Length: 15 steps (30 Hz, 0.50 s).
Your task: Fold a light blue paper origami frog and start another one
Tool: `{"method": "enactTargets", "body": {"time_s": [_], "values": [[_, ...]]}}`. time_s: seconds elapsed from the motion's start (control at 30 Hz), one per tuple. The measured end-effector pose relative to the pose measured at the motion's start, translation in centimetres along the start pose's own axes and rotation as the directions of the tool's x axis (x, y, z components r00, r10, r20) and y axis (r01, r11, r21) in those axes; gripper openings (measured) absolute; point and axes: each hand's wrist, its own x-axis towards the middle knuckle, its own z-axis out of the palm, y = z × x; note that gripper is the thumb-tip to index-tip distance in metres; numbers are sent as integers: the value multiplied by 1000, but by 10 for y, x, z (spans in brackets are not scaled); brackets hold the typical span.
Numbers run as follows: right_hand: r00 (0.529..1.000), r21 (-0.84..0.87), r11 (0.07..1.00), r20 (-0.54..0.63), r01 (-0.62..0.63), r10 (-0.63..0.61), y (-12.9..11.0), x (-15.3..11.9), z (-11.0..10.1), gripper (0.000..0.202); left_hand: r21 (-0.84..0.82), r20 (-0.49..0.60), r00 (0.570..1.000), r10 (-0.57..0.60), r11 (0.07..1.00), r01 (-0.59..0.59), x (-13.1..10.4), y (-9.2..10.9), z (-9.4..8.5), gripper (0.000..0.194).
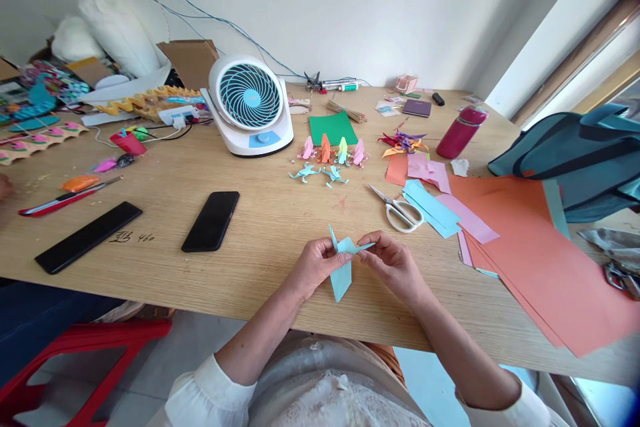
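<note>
Near the table's front edge, a light blue folded paper figure (342, 281) is held between my two hands. One long pointed flap hangs down and thinner points stick up and out to the right. My left hand (320, 263) is closed on its body, thumb across the front. With finger and thumb my right hand (393, 263) pinches the thin point on the right side. Beyond them stand several small folded paper figures in pink, orange and yellow-green (325, 149), with light blue ones (335, 176) in front. White-handled scissors (404, 213) lie to the right.
Light blue strips (433, 208) and large orange sheets (540, 267) spread on the right, near a red bottle (461, 131) and a teal bag (585, 160). A white fan (250, 100) stands at the back; a phone (211, 221) and a black bar (89, 237) lie left.
</note>
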Motion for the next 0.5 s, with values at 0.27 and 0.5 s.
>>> {"method": "enactTargets", "body": {"time_s": [0.27, 0.5], "values": [[997, 214, 974, 38, -78, 71, 1, 2, 8, 23, -51, -38, 992, 123, 991, -125, 1, -1, 2, 35], [996, 158, 984, -9, -82, 84, 4, 2, 10, 22, -24, -4, 992, 130, 991, -130, -1, 0, -1, 30]]}}
